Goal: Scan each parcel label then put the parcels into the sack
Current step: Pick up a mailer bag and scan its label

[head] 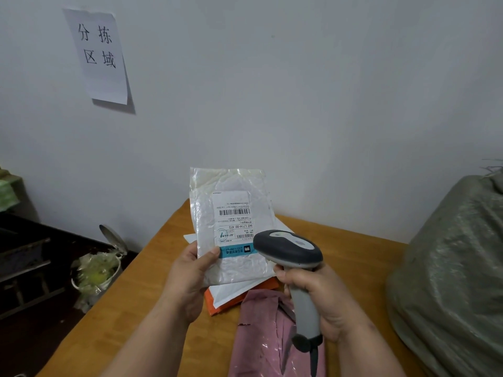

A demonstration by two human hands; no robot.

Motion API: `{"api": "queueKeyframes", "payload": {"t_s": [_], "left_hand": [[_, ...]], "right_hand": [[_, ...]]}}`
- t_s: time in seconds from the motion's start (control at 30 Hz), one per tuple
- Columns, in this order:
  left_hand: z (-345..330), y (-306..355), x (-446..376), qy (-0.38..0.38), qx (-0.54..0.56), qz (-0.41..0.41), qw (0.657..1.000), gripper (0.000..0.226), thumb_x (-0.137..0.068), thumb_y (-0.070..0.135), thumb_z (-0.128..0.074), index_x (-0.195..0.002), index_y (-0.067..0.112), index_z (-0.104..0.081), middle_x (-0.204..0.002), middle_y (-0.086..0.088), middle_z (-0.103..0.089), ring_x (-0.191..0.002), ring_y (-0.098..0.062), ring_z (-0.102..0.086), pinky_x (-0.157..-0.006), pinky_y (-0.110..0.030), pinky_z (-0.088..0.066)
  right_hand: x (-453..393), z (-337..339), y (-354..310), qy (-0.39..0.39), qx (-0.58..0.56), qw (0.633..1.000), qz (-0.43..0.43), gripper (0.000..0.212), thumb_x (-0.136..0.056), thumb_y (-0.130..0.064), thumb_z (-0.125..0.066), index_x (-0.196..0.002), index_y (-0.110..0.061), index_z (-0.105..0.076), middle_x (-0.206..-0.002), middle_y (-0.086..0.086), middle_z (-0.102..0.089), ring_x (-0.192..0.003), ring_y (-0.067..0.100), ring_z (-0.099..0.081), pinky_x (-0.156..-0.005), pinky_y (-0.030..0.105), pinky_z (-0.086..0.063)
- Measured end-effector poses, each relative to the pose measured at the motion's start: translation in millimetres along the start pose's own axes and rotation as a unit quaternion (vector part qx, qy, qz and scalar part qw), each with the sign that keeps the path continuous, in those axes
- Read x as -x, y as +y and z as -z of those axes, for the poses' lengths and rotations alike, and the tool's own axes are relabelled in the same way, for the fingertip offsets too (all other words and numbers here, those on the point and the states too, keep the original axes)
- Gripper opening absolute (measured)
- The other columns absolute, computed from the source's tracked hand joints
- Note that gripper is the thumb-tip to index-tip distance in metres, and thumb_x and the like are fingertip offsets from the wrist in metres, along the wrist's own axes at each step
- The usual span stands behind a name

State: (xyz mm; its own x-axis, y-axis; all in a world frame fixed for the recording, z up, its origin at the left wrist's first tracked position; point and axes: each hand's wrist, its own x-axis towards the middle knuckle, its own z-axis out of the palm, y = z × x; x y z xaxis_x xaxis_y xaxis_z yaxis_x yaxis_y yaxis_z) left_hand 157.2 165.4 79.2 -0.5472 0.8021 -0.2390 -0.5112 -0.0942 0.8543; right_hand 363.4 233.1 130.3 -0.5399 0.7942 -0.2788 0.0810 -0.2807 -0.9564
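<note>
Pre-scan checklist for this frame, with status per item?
1. White parcel held up in left hand: ok.
2. Shipping label faces the camera, barcode uncovered: ok; thumb sits on the teal strip below it.
3. Barcode scanner gripped in right hand: ok.
4. Scanner head aimed at the barcode: cannot tell; no beam visible on the label.
5. Sack at table's right: ok; whether its mouth is open: cannot tell.
6. Pink parcel and orange parcel wait on the table: ok.
</note>
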Motion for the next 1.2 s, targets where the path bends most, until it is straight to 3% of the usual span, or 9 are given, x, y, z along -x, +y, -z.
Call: {"api": "queueKeyframes", "payload": {"t_s": [0.07, 0.17, 0.33, 0.53, 0.8, 0.9, 1.03, 1.1, 1.2], "left_hand": [[0.5, 0.4, 2.4, -0.008, 0.006, 0.001, 1.000, 0.022, -0.093, 0.006, -0.061, -0.114, 0.008, -0.065, -0.104, -0.014, -0.076, -0.092, -0.027, -0.075, -0.062, -0.030, -0.060], [-3.4, 2.0, 6.4, -0.040, 0.011, 0.003, 0.999, 0.029, -0.087, 0.009, -0.064, -0.116, 0.006, -0.065, -0.108, -0.015, -0.075, -0.095, -0.030, -0.074, -0.064, -0.032, -0.062], [-31.7, -7.0, 16.2, -0.134, -0.006, 0.027, 0.991, 0.039, -0.083, 0.009, -0.063, -0.122, 0.003, -0.063, -0.117, -0.021, -0.071, -0.106, -0.037, -0.070, -0.079, -0.041, -0.062], [-79.0, -40.5, 32.4, -0.180, -0.044, 0.069, 0.980, 0.042, -0.083, 0.008, -0.063, -0.124, 0.006, -0.061, -0.115, -0.023, -0.071, -0.105, -0.042, -0.069, -0.089, -0.053, -0.057], [-145.7, -71.8, 40.8, -0.192, -0.149, 0.024, 0.970, 0.030, -0.097, 0.000, -0.052, -0.119, 0.018, -0.061, -0.108, -0.018, -0.074, -0.097, -0.040, -0.072, -0.094, -0.058, -0.052], [-171.6, -76.5, 46.0, -0.222, -0.210, 0.003, 0.952, 0.028, -0.098, 0.004, -0.055, -0.117, 0.022, -0.063, -0.105, -0.011, -0.076, -0.093, -0.032, -0.074, -0.083, -0.049, -0.058], [-210.1, -78.9, 61.3, -0.265, -0.252, -0.058, 0.929, 0.023, -0.097, 0.010, -0.060, -0.110, 0.029, -0.066, -0.096, 0.007, -0.077, -0.082, -0.013, -0.075, -0.057, -0.020, -0.057], [-226.9, -81.7, 68.9, -0.276, -0.253, -0.066, 0.925, 0.020, -0.098, 0.014, -0.057, -0.105, 0.030, -0.067, -0.094, 0.011, -0.077, -0.080, -0.008, -0.074, -0.055, -0.016, -0.055], [-254.4, -84.0, 83.2, -0.275, -0.253, -0.066, 0.925, 0.019, -0.102, 0.029, -0.051, -0.103, 0.032, -0.069, -0.096, 0.011, -0.077, -0.082, -0.006, -0.073, -0.059, -0.017, -0.056]], "right_hand": [[1.1, -0.1, 0.8, 0.020, 0.008, 1.000, 0.002, 0.017, -0.064, -0.015, -0.083, -0.081, -0.016, -0.080, -0.077, 0.005, -0.073, -0.065, 0.012, -0.063, -0.061, 0.029, -0.050], [2.3, 5.1, 3.7, 0.078, 0.006, 0.997, 0.001, 0.012, -0.073, -0.011, -0.084, -0.082, -0.018, -0.079, -0.073, 0.000, -0.074, -0.071, 0.015, -0.065, -0.065, 0.033, -0.050], [14.4, 33.4, 1.4, 0.113, -0.040, 0.993, 0.000, 0.037, -0.054, -0.023, -0.083, -0.090, -0.014, -0.077, -0.075, 0.003, -0.074, -0.063, 0.013, -0.066, -0.057, 0.030, -0.052], [42.3, 79.5, 3.5, 0.157, -0.055, 0.986, 0.028, 0.015, -0.072, -0.012, -0.084, -0.085, -0.015, -0.077, -0.071, -0.001, -0.075, -0.058, 0.014, -0.065, -0.058, 0.030, -0.052], [93.9, 131.3, -1.8, 0.281, -0.090, 0.952, 0.084, 0.012, -0.081, -0.005, -0.078, -0.090, -0.012, -0.076, -0.067, 0.001, -0.072, -0.064, 0.013, -0.066, -0.060, 0.026, -0.053], [111.7, 144.9, -2.8, 0.330, -0.099, 0.935, 0.088, 0.009, -0.079, -0.010, -0.080, -0.085, -0.013, -0.076, -0.067, 0.001, -0.073, -0.076, 0.020, -0.068, -0.072, 0.033, -0.052], [132.3, 162.2, -7.8, 0.386, -0.107, 0.909, 0.113, 0.026, -0.064, -0.026, -0.084, -0.086, -0.016, -0.076, -0.079, 0.005, -0.076, -0.092, 0.028, -0.070, -0.087, 0.045, -0.053], [141.3, 170.9, -8.4, 0.404, -0.118, 0.897, 0.133, 0.037, -0.056, -0.032, -0.081, -0.090, -0.017, -0.077, -0.083, 0.004, -0.077, -0.094, 0.030, -0.070, -0.091, 0.051, -0.053], [157.2, 189.2, -7.9, 0.434, -0.138, 0.874, 0.169, 0.025, -0.062, -0.023, -0.085, -0.086, -0.017, -0.078, -0.083, 0.005, -0.076, -0.096, 0.034, -0.069, -0.089, 0.051, -0.053]]}}
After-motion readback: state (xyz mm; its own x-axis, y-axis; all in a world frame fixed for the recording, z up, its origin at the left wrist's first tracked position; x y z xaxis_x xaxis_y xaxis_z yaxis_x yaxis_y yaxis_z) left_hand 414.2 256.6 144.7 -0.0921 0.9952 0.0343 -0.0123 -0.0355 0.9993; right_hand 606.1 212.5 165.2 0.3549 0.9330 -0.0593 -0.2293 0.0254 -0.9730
